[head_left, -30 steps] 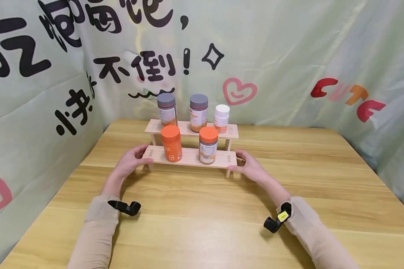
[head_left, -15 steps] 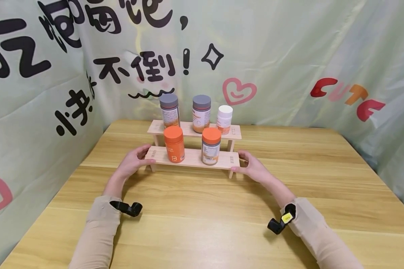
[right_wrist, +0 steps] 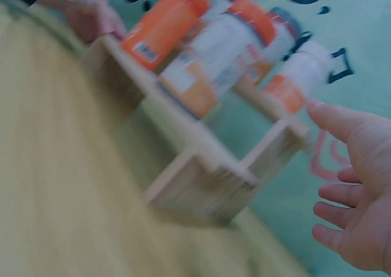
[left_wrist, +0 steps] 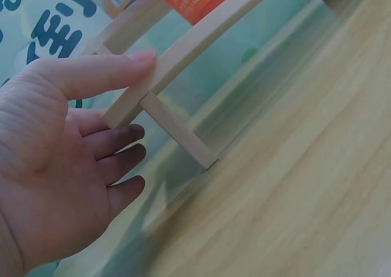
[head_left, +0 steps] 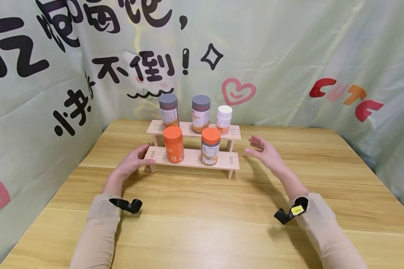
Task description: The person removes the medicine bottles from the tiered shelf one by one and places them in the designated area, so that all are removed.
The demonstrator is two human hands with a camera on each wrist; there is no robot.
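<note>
A two-tier pale wooden display stand [head_left: 192, 158] rests on the table. My left hand [head_left: 133, 160] grips the left end of its lower board. In the left wrist view, the thumb [left_wrist: 119, 74] lies along the board's front edge, with fingers behind and below. My right hand [head_left: 265, 154] is held apart from the stand's right end, fingers loosely spread and nothing in them. On the lower tier stand an orange jar [head_left: 173, 145] and an orange-lidded jar with a white label [head_left: 210, 146]. The upper tier bears two grey-lidded jars [head_left: 201, 114] and a small white bottle [head_left: 224, 120].
The wood-grain table [head_left: 202, 216] stretches around the stand on all sides. Behind it and at the left hangs a pale green cloth [head_left: 276, 56] with black characters and pink hearts. Each sleeve cuff carries a small black camera [head_left: 129, 206].
The stand first slid slightly right with both hands on it. Since then my right hand has let go and moved away to the right and back; my left hand stays on the stand.
</note>
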